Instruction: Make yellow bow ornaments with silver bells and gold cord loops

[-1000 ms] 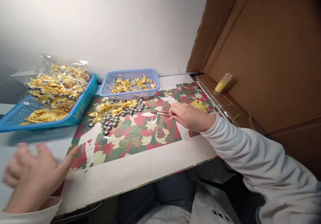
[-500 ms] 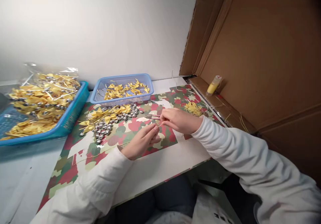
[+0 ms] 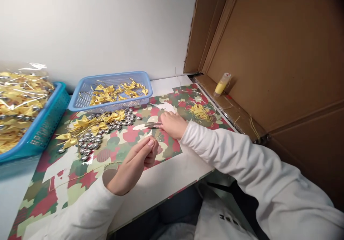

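My left hand (image 3: 143, 154) is closed in a pinch on a thin yellow cord (image 3: 158, 137), whose short end sticks out past the fingertips. My right hand (image 3: 173, 124) lies palm down on the table with its fingers curled over the handle end of small metal scissors (image 3: 152, 125). The blades point left; the hand hides the handles. Left of both hands lie yellow ribbon bows (image 3: 99, 127) on gold stems and a spread of silver bells (image 3: 90, 143).
A blue basket (image 3: 77, 105) holding yellow bows stands at the back. A teal basket (image 3: 51, 125) with bagged bows is on the left. Yellow cord scraps (image 3: 200, 111) lie to the right. A yellow glue bottle (image 3: 221, 84) stands on a ledge by the cardboard wall (image 3: 282, 53).
My right hand has left the cord at my left fingertips and closed over the scissors' handle end. My left hand keeps its pinch. The view has shifted to the right.
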A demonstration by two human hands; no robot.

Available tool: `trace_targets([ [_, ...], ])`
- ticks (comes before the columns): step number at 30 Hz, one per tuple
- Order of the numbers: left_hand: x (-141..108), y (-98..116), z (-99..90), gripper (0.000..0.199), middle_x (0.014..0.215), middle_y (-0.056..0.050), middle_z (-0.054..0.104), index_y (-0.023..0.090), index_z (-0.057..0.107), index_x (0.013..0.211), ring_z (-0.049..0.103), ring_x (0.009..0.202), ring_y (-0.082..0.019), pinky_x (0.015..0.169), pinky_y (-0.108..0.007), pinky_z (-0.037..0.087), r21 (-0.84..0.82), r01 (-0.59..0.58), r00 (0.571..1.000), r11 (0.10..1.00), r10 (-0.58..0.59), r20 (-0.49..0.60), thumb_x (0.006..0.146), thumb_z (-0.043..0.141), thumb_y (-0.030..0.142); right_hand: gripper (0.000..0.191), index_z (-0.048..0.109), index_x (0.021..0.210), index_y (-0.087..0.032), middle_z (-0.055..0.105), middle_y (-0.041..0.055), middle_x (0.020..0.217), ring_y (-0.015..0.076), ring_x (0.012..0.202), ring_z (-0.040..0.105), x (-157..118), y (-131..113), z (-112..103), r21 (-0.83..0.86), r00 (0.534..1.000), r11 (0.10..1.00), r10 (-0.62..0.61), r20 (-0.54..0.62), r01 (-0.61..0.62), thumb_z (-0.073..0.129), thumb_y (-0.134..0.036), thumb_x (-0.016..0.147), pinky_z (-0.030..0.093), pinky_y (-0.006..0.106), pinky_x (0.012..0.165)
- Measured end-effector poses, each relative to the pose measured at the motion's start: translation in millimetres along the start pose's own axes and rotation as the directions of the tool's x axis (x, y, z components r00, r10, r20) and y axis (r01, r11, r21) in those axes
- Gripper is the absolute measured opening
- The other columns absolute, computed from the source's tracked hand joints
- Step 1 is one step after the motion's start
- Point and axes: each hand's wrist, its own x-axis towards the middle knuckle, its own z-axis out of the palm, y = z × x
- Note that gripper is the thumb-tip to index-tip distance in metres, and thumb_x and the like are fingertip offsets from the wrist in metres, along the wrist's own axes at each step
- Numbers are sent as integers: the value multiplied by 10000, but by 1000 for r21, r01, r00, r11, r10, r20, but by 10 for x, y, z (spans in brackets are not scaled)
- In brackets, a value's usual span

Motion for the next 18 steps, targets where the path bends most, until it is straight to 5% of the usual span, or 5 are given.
trace_targets([
  [4,-27,23,24,448,626,64,226,185,399,666,159,529,-79,467,-210,181,-99,34,999,994,-34,2,883,593,525,180,500,1074,-135,582,31,814,141,733,545,-516,195,-171,492,985,855,168,35,-164,379,-256,1017,430,283,688],
  [6,-36,23,40,439,617,63,234,182,417,658,156,525,-80,461,-203,192,-153,52,999,987,-50,18,883,599,513,236,490,1070,-172,488,-23,757,98,600,442,-907,189,-158,903,982,398,157,109,-164,374,-369,1009,374,256,593],
  [8,-45,15,56,437,603,63,247,182,436,652,156,514,-78,451,-196,202,-201,78,997,977,-70,45,871,616,514,346,521,996,-164,405,-50,689,69,540,347,-1272,71,-39,975,972,-33,76,223,-221,497,-503,935,297,242,547],
  [10,-52,1,70,434,593,65,258,182,448,647,158,502,-73,441,-189,210,-232,109,993,967,-97,61,852,643,511,443,553,919,-148,343,-75,643,38,490,254,-1520,-120,149,919,949,-279,71,308,-278,595,-584,849,203,234,511],
  [18,-45,-95,94,444,585,63,252,182,453,633,159,500,-78,439,-181,249,-216,197,979,956,-181,92,847,646,520,545,524,826,-160,283,-107,572,24,468,191,-1495,-505,505,816,945,-549,135,298,-179,670,-677,741,141,224,506],
])
